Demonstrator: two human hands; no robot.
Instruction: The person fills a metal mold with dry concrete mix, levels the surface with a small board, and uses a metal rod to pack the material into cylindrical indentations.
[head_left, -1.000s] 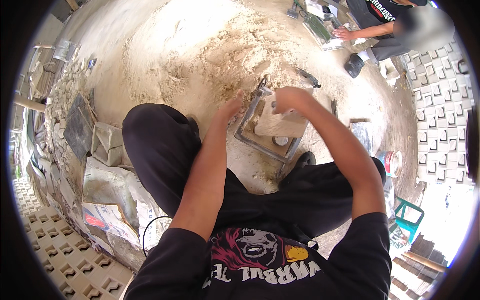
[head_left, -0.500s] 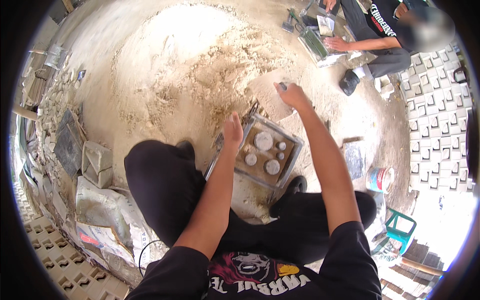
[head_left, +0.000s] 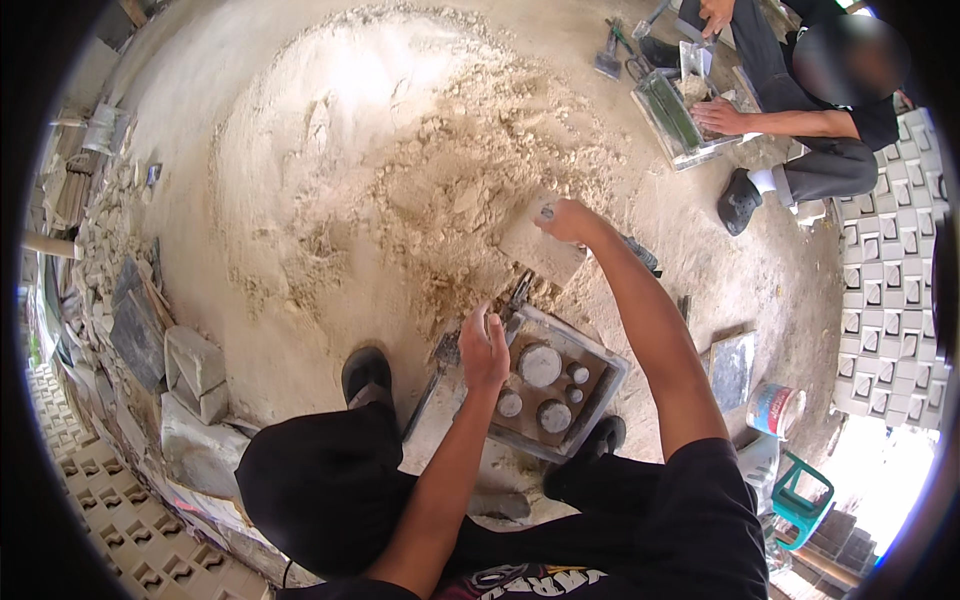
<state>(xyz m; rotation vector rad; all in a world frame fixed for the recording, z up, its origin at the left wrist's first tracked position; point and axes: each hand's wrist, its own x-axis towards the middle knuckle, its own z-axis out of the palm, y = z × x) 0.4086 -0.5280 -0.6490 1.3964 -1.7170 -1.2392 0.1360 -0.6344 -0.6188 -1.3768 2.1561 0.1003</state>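
A rectangular metal-framed mold [head_left: 600, 400] lies between my feet, with several round grey discs [head_left: 541, 366] of different sizes in its sandy bed. My left hand [head_left: 484, 350] is at the mold's left edge, thumb and fingers apart, holding nothing that I can see. Beyond the far edge, my right hand [head_left: 567, 221] is closed on a wide flat trowel [head_left: 540, 250] with a sand-coloured blade. The blade rests at the edge of a heap of loose sandy mix [head_left: 430, 190]; the grip is mostly hidden by my fingers.
At the far right, a co-worker's hand [head_left: 720, 117] touches another rectangular mold [head_left: 668, 115]. Patterned blocks [head_left: 890, 300] are stacked along the right side. Nearer are a paint bucket [head_left: 775, 410] and green stool [head_left: 803, 500]. Broken slabs [head_left: 137, 325] line the left.
My right hand and the trowel have shifted a little left and nearer to the heap. The whole view has tilted, so the mold appears lower. My left hand stays beside the mold.
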